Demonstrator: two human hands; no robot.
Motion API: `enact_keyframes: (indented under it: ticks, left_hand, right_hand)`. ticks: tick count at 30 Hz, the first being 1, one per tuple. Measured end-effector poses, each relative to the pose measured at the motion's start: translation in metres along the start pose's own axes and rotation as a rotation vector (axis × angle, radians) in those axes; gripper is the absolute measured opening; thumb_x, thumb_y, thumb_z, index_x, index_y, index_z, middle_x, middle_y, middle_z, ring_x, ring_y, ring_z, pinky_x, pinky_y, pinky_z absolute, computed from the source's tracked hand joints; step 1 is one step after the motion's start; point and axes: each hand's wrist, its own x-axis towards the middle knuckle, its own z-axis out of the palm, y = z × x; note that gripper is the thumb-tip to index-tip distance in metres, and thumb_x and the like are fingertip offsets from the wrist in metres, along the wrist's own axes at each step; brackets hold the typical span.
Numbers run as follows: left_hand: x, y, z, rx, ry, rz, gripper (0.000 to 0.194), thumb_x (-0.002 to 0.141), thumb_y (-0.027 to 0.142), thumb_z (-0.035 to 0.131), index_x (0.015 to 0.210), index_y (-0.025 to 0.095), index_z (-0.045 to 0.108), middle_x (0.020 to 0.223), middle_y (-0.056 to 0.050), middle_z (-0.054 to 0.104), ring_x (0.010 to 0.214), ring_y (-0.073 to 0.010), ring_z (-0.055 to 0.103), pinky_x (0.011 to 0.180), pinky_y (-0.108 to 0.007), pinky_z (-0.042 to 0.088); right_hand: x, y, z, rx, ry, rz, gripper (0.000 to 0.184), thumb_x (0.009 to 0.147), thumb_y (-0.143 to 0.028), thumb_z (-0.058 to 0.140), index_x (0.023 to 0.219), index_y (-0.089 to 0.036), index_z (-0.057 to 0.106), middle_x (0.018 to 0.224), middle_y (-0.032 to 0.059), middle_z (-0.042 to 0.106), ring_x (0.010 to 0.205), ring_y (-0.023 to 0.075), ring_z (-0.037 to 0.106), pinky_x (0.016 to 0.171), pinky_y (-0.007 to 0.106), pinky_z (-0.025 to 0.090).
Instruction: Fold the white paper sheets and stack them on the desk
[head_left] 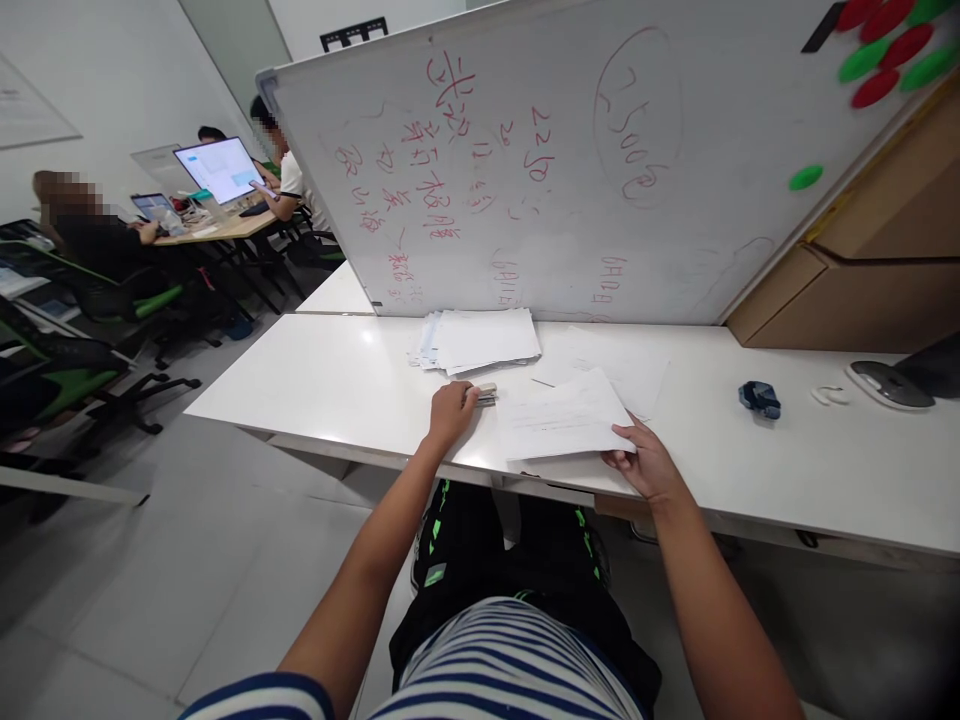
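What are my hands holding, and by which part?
Right hand: white rectangular paper, held near its lower right corner. Left hand: small beige-and-silver stapler, touched at its left end; whether gripped is unclear.

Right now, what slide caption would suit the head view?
Left hand on a stapler, right hand holding paper, at a white desk before a whiteboard.

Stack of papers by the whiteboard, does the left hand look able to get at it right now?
Probably yes: the left hand is close in front of the stack of papers, with no obstacle visible between, though it looks occupied with the stapler.
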Motion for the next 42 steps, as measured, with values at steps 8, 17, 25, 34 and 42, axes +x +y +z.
enact_keyframes:
  ticks: [8,17,25,34,42]
  left_hand:
    - [-0.004,0.000,-0.007,-0.186,-0.083,-0.070,0.032,0.092,0.045,0.044,0.098,0.021,0.064,0.098,-0.005,0.068,0.093,-0.0219,0.060,0.081,-0.033,0.044]
    - [-0.008,-0.001,-0.017,-0.362,-0.183,-0.150,0.029,0.088,0.048,0.050,0.097,0.022,0.062,0.102,-0.004,0.068,0.098,-0.0227,0.059,0.081,-0.033,0.046]
    - [-0.005,0.002,-0.019,-0.380,-0.218,-0.193,0.028,0.087,0.046,0.052,0.095,0.022,0.062,0.104,-0.006,0.067,0.099,-0.0239,0.059,0.083,-0.035,0.046]
    - [-0.002,0.003,-0.020,-0.377,-0.256,-0.229,0.031,0.084,0.050,0.053,0.096,0.022,0.062,0.098,-0.004,0.068,0.088,-0.0216,0.062,0.073,-0.032,0.049]
    - [0.037,0.001,-0.034,-0.203,-0.480,-0.170,0.032,0.074,0.051,0.064,0.078,0.019,0.063,0.118,-0.009,0.062,0.106,-0.0263,0.057,0.087,-0.035,0.046]
  right_hand:
    - [-0.001,-0.002,0.003,-0.074,0.005,0.022,0.038,0.068,-0.026,0.070,0.105,-0.021,0.061,0.086,0.0021,0.064,0.047,0.0067,0.041,0.036,0.021,0.036]
    - [-0.001,-0.001,0.005,-0.061,-0.002,0.031,0.040,0.067,-0.026,0.074,0.105,-0.022,0.061,0.082,0.0008,0.063,0.047,0.0064,0.047,0.037,0.019,0.037]
    - [-0.003,-0.003,0.007,-0.098,-0.001,0.026,0.038,0.067,-0.027,0.073,0.103,-0.019,0.061,0.076,0.0003,0.062,0.044,0.0067,0.045,0.034,0.019,0.034]
    - [-0.001,-0.001,0.005,-0.101,-0.002,0.018,0.039,0.068,-0.028,0.072,0.104,-0.020,0.063,0.077,0.0007,0.062,0.044,0.0069,0.045,0.033,0.019,0.032]
    - [-0.001,0.000,0.003,-0.154,0.041,0.020,0.044,0.068,-0.028,0.072,0.111,-0.022,0.064,0.077,0.0010,0.062,0.042,0.0073,0.048,0.031,0.019,0.030]
